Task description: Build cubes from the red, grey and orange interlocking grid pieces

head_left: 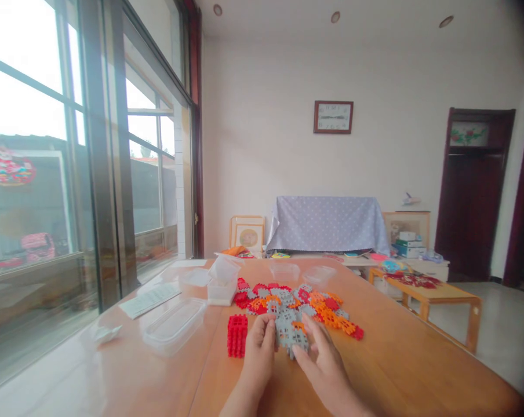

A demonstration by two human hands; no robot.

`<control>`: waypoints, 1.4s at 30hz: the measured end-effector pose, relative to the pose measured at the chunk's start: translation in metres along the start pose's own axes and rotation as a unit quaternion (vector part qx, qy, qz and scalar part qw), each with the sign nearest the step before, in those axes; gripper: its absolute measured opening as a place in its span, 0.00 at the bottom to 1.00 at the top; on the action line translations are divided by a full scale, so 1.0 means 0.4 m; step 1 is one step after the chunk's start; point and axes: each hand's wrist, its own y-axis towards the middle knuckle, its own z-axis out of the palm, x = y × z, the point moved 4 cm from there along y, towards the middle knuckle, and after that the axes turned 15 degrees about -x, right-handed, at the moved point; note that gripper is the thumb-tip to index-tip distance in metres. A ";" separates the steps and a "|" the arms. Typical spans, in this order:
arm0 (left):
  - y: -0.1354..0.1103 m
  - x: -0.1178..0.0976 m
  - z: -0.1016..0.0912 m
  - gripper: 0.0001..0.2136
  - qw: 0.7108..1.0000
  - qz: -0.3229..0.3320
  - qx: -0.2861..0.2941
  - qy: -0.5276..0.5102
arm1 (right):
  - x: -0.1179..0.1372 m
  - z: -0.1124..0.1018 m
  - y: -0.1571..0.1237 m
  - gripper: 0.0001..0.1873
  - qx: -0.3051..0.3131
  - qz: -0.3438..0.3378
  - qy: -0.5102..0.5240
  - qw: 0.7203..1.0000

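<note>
Latticework (291, 332) of pale grey plastic sits between the two hands just above or on the desk (401, 368), near its close edge; I cannot tell which. It looks matt and flat, pierced by square openings, with small stubby teeth along its border. How many pieces make it up cannot be counted, since their edges run together.

The left hand (261, 337) is nearly closed, thumb and forefinger pinching the left side of the latticework. The right hand (321, 352) stands well open, thumb and fingers parted around the right side; whether it bears any weight is unclear.

One red stack (237, 336) stands upright just left of the left hand, a blocky column of layered, ridged plastic squares. Beyond the hands spreads one loose heap (283, 296) of toothed pieces in three colours, red, orange and grey, too overlapped to number.

Left of the heap are one translucent squarish tub (221, 292) and, nearer, one clear rectangular tray (175, 325) with rounded corners and a glossy rim. Two clear, shallow containers (284, 271) lie behind the heap. At the left, one printed paper sheet (150, 299) lies flat, near one crumpled whitish scrap (105, 333). The wooden desk is smooth, orange-brown and shiny.
</note>
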 end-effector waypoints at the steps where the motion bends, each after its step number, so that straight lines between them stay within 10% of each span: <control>1: -0.001 0.003 0.002 0.17 1.000 -0.005 0.006 -0.007 | 0.008 0.000 0.005 0.35 0.019 -0.007 -0.008 1.000; 16: -0.013 0.001 0.014 0.15 0.997 -0.057 0.038 -0.039 | 0.019 0.002 0.055 0.28 0.123 -0.063 -0.094 0.986; 27: 0.004 0.045 0.002 0.12 0.997 -0.067 -0.002 0.044 | -0.090 -0.026 0.123 0.30 0.137 0.000 -0.082 0.987; 42: -0.016 0.056 0.015 0.22 0.985 -0.035 0.086 0.144 | -0.181 -0.009 0.066 0.33 0.169 0.122 -0.024 0.978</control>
